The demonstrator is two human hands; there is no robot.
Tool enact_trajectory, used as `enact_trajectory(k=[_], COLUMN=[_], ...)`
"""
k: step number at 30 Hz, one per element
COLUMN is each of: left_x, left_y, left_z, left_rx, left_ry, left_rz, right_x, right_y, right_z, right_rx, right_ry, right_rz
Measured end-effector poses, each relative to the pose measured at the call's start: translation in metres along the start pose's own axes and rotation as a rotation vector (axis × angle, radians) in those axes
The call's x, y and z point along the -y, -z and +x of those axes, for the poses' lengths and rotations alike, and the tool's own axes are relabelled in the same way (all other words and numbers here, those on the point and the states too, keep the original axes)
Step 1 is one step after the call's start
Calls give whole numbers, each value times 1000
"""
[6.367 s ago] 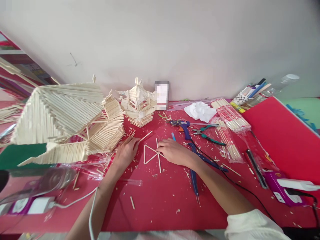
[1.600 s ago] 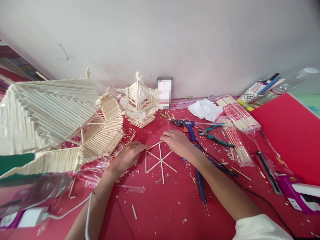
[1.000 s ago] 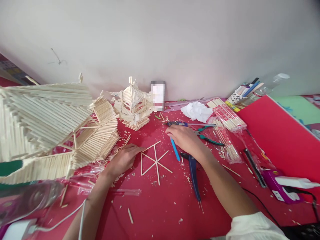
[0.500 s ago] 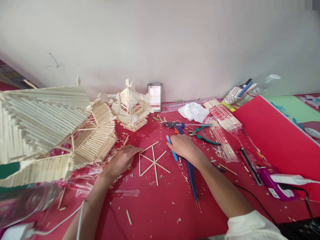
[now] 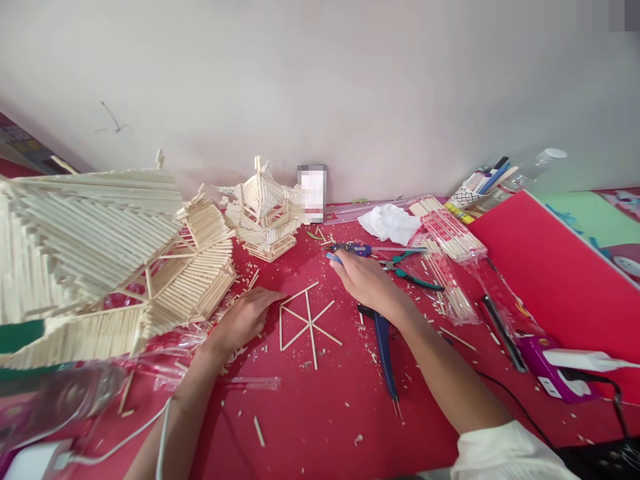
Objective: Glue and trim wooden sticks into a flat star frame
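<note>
A flat frame of thin wooden sticks (image 5: 306, 321), crossed like a star with a closed left side, lies on the red table (image 5: 320, 413). My left hand (image 5: 244, 317) rests open and flat beside it, fingertips at the frame's left corner. My right hand (image 5: 367, 280) is farther back, closed around a blue pen (image 5: 332, 257) whose tip pokes out by my fingers. That hand hovers next to the blue glue gun (image 5: 354, 249), and covers its handle.
A large stick-built roof model (image 5: 100, 233) fills the left, with a small pagoda model (image 5: 263, 213) behind. Green-handled pliers (image 5: 417, 279), packs of sticks (image 5: 453, 233), a white tissue (image 5: 390, 223), a long blue tool (image 5: 386, 350), a purple power strip (image 5: 555, 377) and a red board (image 5: 560, 280) lie right.
More sticks now lie across the frame. My right hand left the frame, picked up the blue pen and carried it back toward the glue gun. My left hand stayed put.
</note>
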State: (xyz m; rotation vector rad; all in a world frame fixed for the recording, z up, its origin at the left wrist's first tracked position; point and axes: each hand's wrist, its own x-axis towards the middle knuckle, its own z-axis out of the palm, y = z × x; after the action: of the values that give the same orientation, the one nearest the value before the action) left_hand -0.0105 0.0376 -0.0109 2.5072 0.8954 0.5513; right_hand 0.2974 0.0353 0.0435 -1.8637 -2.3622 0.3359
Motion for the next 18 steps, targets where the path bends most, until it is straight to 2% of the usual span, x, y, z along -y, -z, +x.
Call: enact_trajectory(k=[4,7,13,18], left_x=[1,2,3,2], left_y=[-1,-1,-2,-1], left_z=[0,0,0,0], left_rx=[11,10,6,9], left_ry=[-16,-16,-21,-17], left_rz=[1,-2,-4,6], right_x=[4,6,4,5], right_y=[-2,-7,-20,-16], right_z=[3,4,7,6], right_rx=[78,115,108,47], right_ry=[-85,-87,-23,-20], right_rz=[-128,-144,-118,-36])
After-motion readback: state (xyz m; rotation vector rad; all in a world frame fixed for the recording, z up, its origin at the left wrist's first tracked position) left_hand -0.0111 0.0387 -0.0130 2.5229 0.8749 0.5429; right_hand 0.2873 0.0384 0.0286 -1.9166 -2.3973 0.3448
